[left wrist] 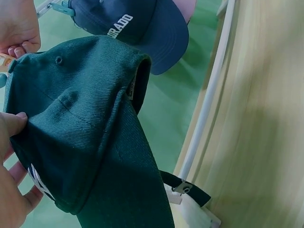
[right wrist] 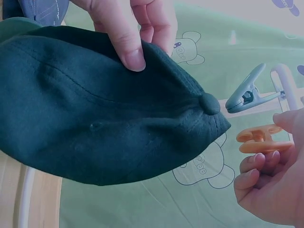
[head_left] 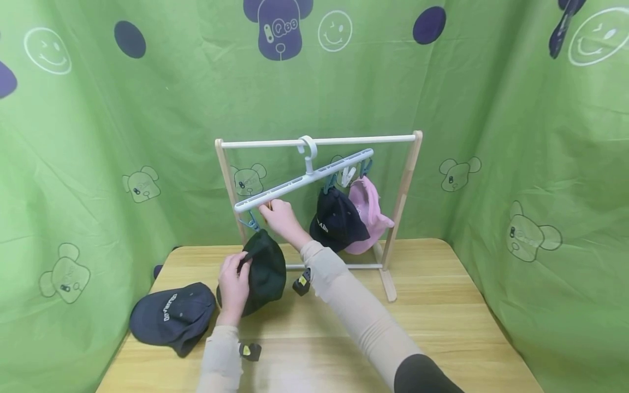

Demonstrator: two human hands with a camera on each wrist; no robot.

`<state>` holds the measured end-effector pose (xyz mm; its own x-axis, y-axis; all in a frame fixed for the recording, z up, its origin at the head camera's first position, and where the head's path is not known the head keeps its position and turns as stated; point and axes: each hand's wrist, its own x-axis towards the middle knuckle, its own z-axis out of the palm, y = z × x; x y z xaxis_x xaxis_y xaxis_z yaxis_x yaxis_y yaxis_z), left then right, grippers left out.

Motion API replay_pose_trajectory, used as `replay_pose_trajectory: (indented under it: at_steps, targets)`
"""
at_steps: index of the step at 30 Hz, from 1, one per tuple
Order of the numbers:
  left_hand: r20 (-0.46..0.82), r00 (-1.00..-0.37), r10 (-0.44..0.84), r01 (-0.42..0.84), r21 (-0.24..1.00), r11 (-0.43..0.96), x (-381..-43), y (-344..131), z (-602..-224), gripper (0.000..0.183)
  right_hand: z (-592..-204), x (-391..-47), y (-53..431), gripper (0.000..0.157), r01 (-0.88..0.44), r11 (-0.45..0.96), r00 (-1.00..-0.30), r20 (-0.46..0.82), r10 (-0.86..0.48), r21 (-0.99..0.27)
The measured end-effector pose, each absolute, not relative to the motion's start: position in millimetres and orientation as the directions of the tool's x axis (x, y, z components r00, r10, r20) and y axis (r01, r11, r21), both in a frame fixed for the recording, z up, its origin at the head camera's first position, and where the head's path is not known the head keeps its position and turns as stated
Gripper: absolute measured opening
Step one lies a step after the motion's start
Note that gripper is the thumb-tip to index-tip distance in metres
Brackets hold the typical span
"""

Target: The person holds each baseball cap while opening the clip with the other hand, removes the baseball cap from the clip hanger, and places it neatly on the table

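Observation:
My left hand (head_left: 235, 281) grips a dark green baseball cap (head_left: 267, 273) by its side, thumb and fingers on the crown. The cap's top button points toward the left end of a white clip hanger (head_left: 280, 191), which tilts down on that side. With my right hand (head_left: 287, 222) I pinch an orange clip (right wrist: 263, 138) by its handles, just under the hanger bar. Beside it, a blue-green clip (right wrist: 249, 92) hangs with nothing in it. In the right wrist view, the cap's tip lies close to both clips.
The hanger hooks over a white-barred wooden rack (head_left: 415, 164). On its right half, clips hold a navy cap (head_left: 336, 218) and a pink hat (head_left: 368, 218), with a white clip (head_left: 348, 176) between them. Another navy cap (head_left: 172, 316) lies on the wooden table (head_left: 442, 327) at the left.

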<state>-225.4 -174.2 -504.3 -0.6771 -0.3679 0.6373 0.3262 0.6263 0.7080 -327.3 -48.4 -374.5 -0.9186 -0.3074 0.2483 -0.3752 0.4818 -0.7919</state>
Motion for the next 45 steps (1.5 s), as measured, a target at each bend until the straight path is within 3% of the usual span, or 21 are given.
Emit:
replay_pose_trajectory:
  at_steps: [17, 45]
  targets:
    - [0.686, -0.649, -0.330, 0.347, 0.653, 0.673, -223.5, -191.7, -504.4, 0.013, -374.7, -327.0, -48.4, 0.032, -0.380, 0.476, -0.917, 0.254, -0.308, -0.793]
    - [0.673, -0.678, -0.297, 0.294, 0.618, 0.729, -214.8, -221.8, -503.7, 0.013, -374.6, -326.8, -48.2, 0.032, -0.350, 0.436, -0.923, 0.225, -0.313, -0.829]
